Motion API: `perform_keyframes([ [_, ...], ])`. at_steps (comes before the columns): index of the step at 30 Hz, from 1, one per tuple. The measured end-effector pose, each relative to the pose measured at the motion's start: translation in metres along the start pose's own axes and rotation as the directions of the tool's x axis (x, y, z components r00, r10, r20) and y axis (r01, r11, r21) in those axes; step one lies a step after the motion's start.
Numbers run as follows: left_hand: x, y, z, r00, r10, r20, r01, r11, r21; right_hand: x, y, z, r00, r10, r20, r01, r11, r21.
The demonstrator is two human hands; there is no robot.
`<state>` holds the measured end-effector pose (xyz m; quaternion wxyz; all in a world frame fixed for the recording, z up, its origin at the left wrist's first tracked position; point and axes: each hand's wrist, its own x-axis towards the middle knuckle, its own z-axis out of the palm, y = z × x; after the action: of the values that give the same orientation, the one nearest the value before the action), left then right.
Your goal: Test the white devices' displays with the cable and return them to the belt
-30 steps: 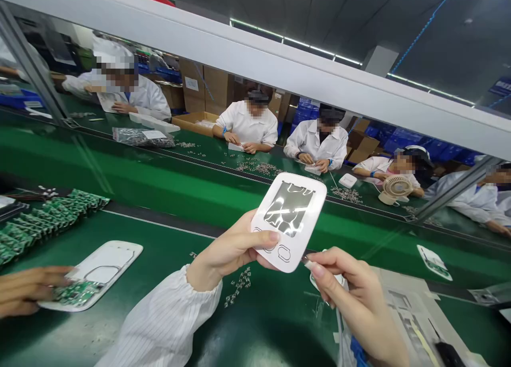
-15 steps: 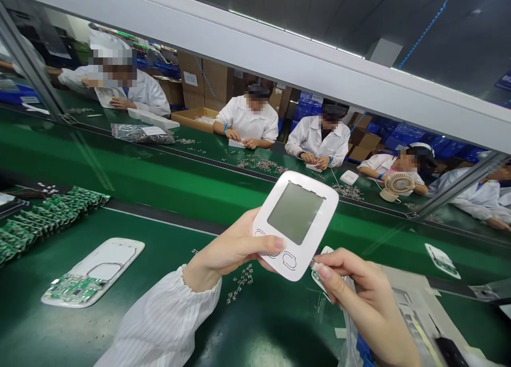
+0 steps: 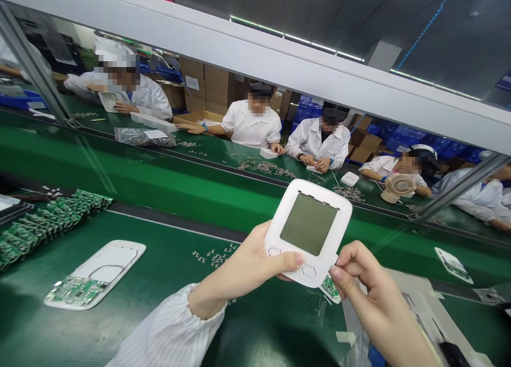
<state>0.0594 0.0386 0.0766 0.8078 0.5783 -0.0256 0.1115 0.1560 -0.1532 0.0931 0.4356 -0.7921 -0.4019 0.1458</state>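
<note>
My left hand (image 3: 251, 268) holds up a white device cover (image 3: 309, 231) with a grey display window, thumb across its lower button openings. My right hand (image 3: 369, 298) pinches the cover's lower right corner with thumb and forefinger. Below that corner, a small part with a green circuit board (image 3: 330, 287) lies on the green table (image 3: 255, 330). Small loose metal parts (image 3: 213, 258) are scattered on the mat just left of my left wrist.
A white back shell with a green board (image 3: 93, 274) lies at the left front. Stacked green circuit boards (image 3: 43, 220) sit further left. A conveyor belt (image 3: 159, 183) runs behind. Several workers in white coats (image 3: 251, 125) sit across it. A small fan (image 3: 397, 189) stands at right.
I have lifted the cover slightly right and turned it, so the glare on the display is gone. A co-worker's hand at the left shell has withdrawn. My right fingers closed on the corner.
</note>
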Motion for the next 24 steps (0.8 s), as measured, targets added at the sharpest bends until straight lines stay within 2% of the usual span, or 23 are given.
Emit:
perform_keyframes([
  [4,0.0006,-0.0013,0.0022,1.0,-0.005,-0.024,0.005,1.0,0.013,0.0063,0.0029,-0.0038,0.998,0.009,0.056,-0.009,1.0,0.009],
  [24,-0.0053,0.0071,0.0074,0.999,-0.04,-0.009,0.04,0.999,0.017,0.0001,-0.006,-0.0057,0.992,-0.032,0.126,0.034,0.999,-0.013],
])
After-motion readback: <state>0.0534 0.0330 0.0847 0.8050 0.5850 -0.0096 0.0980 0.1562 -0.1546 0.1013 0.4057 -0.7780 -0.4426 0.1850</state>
